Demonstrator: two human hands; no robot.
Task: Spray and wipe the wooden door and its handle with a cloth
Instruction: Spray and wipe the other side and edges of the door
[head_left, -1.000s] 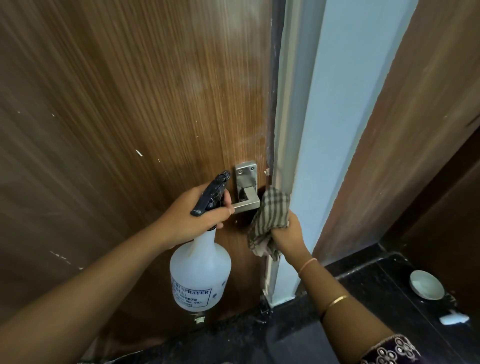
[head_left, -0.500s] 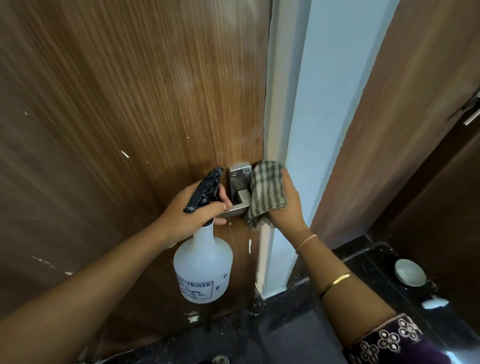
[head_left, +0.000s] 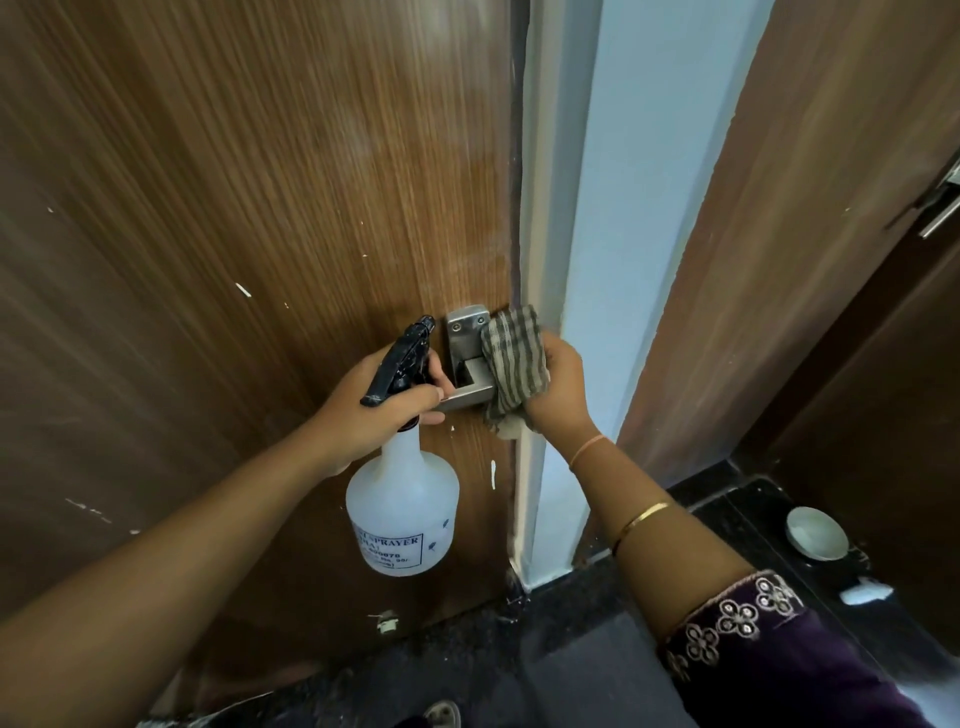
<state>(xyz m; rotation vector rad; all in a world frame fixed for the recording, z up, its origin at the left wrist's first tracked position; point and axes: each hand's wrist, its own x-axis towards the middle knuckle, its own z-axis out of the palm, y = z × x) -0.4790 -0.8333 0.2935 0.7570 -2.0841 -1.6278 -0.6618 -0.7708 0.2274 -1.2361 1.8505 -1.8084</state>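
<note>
Cloth (head_left: 515, 361) against handle (head_left: 464, 338) (door (head_left: 260, 208) edge)

A pale blue wall strip (head_left: 623, 208) rises beside a brown wooden panel (head_left: 779, 260), with a metal lever (head_left: 940, 213) at the far right. Down on the dark floor (head_left: 571, 665) sits a white bowl (head_left: 816, 533), a white scrap (head_left: 866, 593) near it.

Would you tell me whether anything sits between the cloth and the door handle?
Nothing visible: the right hand holds the checked cloth against the door handle; the left hand, holding the spray bottle, touches the lever's other end.
</note>
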